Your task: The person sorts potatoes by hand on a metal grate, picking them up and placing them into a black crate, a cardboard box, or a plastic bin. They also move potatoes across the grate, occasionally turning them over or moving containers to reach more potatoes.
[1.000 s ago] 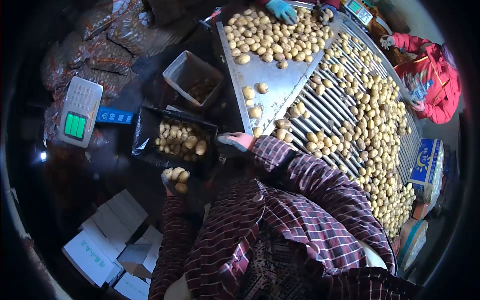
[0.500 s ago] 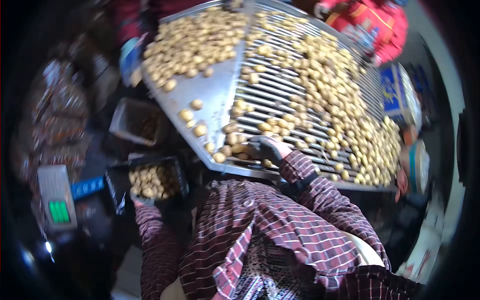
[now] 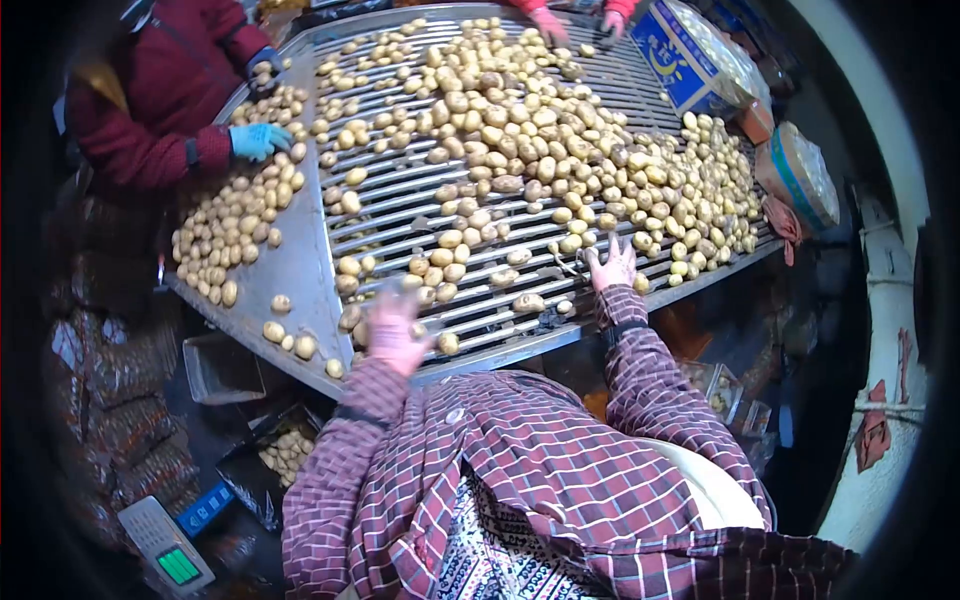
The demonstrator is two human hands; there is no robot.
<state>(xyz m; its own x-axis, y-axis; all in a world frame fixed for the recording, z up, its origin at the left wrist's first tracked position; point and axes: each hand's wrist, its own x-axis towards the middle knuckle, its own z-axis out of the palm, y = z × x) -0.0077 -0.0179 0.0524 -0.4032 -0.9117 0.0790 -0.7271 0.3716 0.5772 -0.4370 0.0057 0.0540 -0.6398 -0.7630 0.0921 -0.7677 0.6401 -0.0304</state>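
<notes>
Potatoes [image 3: 540, 140] lie in a broad heap on a slatted metal sorting table [image 3: 490, 345]. My left hand [image 3: 393, 335] is over the near left part of the slats, close to a few potatoes, its fingers smeared by motion. Farther right, my right hand [image 3: 613, 270] reaches to the near edge of the heap with fingers spread, beside several potatoes; its fingertips are partly hidden. More potatoes [image 3: 235, 235] rest on the smooth metal side panel [image 3: 305, 265] at the left.
A black-lined crate [image 3: 250, 460] with potatoes stands low on the left, by a scale [image 3: 165, 548] and a grey bin [image 3: 222, 370]. One co-worker's gloved hand [image 3: 260, 140] is at the left; another's hands [image 3: 550, 28] work at the far edge. A blue box [image 3: 675, 60] stands right.
My left hand has come up from the black-lined crate to the table. My right hand has moved right along the slats and spread its fingers. The view has shifted.
</notes>
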